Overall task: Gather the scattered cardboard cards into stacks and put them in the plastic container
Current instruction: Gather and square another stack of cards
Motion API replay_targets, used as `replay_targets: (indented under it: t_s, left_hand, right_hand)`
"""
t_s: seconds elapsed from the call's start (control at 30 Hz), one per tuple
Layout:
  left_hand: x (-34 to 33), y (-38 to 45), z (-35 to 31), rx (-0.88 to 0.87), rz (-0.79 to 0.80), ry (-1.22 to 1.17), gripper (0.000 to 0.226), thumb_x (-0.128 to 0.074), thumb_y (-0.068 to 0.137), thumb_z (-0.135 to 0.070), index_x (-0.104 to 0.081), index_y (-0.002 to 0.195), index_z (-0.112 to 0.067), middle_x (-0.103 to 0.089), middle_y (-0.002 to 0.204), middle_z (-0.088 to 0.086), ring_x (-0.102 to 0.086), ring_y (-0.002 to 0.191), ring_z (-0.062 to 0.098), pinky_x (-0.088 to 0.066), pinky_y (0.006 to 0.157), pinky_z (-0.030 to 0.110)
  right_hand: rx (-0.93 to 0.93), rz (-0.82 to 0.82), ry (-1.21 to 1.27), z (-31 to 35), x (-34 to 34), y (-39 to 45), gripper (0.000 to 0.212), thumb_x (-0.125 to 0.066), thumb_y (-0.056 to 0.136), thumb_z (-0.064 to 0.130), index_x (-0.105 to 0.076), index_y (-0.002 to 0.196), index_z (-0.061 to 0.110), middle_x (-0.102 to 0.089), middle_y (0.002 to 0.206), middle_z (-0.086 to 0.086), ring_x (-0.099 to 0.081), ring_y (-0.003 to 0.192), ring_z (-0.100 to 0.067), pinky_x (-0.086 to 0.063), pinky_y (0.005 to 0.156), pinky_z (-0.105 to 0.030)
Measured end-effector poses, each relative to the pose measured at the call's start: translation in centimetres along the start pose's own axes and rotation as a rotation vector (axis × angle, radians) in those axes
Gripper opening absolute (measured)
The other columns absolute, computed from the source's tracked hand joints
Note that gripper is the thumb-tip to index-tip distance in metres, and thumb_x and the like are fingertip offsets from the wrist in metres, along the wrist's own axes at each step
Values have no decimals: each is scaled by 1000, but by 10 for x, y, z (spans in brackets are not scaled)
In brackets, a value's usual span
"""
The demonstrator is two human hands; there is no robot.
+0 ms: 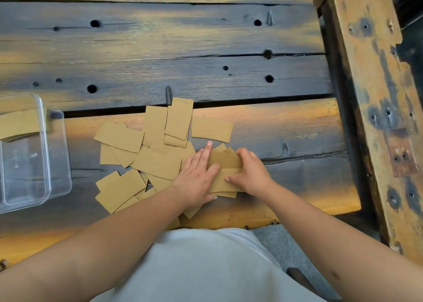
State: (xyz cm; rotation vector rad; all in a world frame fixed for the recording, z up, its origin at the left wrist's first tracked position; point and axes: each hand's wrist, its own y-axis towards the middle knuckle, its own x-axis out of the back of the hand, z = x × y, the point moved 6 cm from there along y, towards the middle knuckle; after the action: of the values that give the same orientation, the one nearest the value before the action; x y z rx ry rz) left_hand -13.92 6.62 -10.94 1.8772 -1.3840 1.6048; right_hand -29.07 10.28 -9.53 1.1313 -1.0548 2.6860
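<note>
Several brown cardboard cards (158, 162) lie scattered and overlapping on the wooden table, in front of me. A small stack of cards (225, 175) sits between my hands. My left hand (196, 178) presses its left side with fingers stretched flat. My right hand (249, 171) grips its right edge, thumb on top. One card (211, 129) lies apart beyond the stack. A clear plastic container (49, 155) stands at the far left, with a stack of cards (20, 123) inside its far end.
The table (160, 50) is dark weathered planks with holes and gaps between boards. A worn wooden beam (375, 95) runs along the right side. The table's near edge is right against my body.
</note>
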Motion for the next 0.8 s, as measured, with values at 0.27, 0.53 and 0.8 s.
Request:
replay_targets:
  t_s: [0.27, 0.53, 0.8]
  left_hand:
    - [0, -2, 1, -4, -9, -9, 79, -73, 71, -57, -26, 128, -26, 21, 154, 15, -23, 132, 35, -27, 105, 47]
    - [-4, -6, 2, 2, -25, -2, 76, -68, 76, -57, -24, 129, -26, -11, 152, 19, -21, 134, 34, -25, 103, 47]
    - [4, 1, 4, 68, -72, -154, 71, -67, 75, -32, -21, 128, -23, -15, 146, 13, -30, 126, 33, -29, 101, 44]
  right_hand:
    - [-95, 104, 389, -4, 3, -3, 53, -84, 69, 23, -50, 109, 28, -60, 105, 1, -59, 93, -18, -54, 75, -36]
    - [-53, 218, 686, -8, -1, -21, 63, -82, 71, 10, -48, 119, 34, -58, 112, 5, -61, 84, 5, -49, 63, -14]
    - [-161, -66, 968, -12, -20, -28, 99, -86, 62, 12, -28, 132, 51, -53, 120, 4, -59, 104, -13, -55, 78, -32]
